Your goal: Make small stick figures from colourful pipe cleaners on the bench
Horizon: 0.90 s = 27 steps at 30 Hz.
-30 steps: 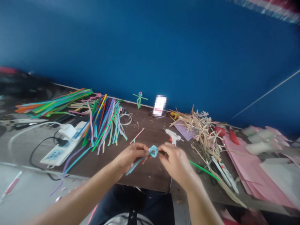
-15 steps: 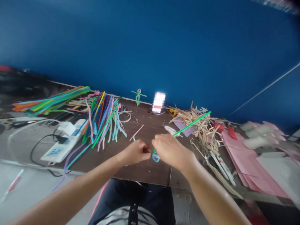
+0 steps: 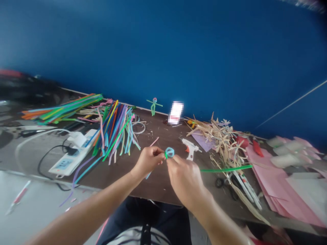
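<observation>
Between my hands is a small light-blue pipe-cleaner loop [image 3: 170,152], with green wound at its lower left side. My left hand [image 3: 150,158] is closed in a pinch at that green-wound end. My right hand [image 3: 183,173] is closed beside the loop, gripping a green pipe cleaner [image 3: 227,169] whose long free end sticks out to the right. Its fingertips are partly hidden behind the back of the hand. Behind them, a green pipe-cleaner figure [image 3: 153,107] with outstretched arms stands near the wall. A white glue gun [image 3: 190,148] lies beyond my right hand.
At left lie bundles of coloured pipe cleaners [image 3: 120,127] and a white power strip [image 3: 74,154] with cables. On the right are dried straw-like strips [image 3: 219,136], pink sheets [image 3: 268,180] and white rolls [image 3: 288,156]. A blurred bright screen [image 3: 176,112] stands near the blue wall.
Both hands have moved slightly up and the blue loop has risen with them. The green pipe cleaner's free end has swung down from slanting upward to nearly level, uncovering the glue gun.
</observation>
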Motion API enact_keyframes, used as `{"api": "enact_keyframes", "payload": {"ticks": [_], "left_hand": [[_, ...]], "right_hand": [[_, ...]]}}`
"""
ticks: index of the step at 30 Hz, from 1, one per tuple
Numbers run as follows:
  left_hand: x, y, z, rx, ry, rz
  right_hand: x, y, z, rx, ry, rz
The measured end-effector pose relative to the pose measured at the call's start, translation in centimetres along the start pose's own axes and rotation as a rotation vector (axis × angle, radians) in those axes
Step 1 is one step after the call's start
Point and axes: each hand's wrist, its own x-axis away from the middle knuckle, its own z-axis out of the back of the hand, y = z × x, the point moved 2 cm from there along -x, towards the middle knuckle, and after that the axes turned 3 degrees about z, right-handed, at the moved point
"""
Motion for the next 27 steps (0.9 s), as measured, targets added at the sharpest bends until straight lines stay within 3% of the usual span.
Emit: {"api": "enact_keyframes", "payload": {"ticks": [8, 17, 21, 27], "left_hand": [[0.4, 0.7, 0.0, 0.448, -0.118, 0.252], [0.9, 1.1, 0.3, 0.689, -0.330, 0.531], [1.3, 1.6, 0.2, 0.623, -0.501, 0.479], [1.5, 2.3, 0.6, 0.372, -0.648, 0.378]], "right_hand": [[0.7, 0.7, -0.5, -0.084, 0.037, -0.021], [1.0, 2.9, -0.8, -0.155, 0.121, -0.072], [0.8, 3.6, -0.6, -0.286, 0.130, -0.059], [0.3, 3.9, 0.3, -0.397, 0.087, 0.005]]}}
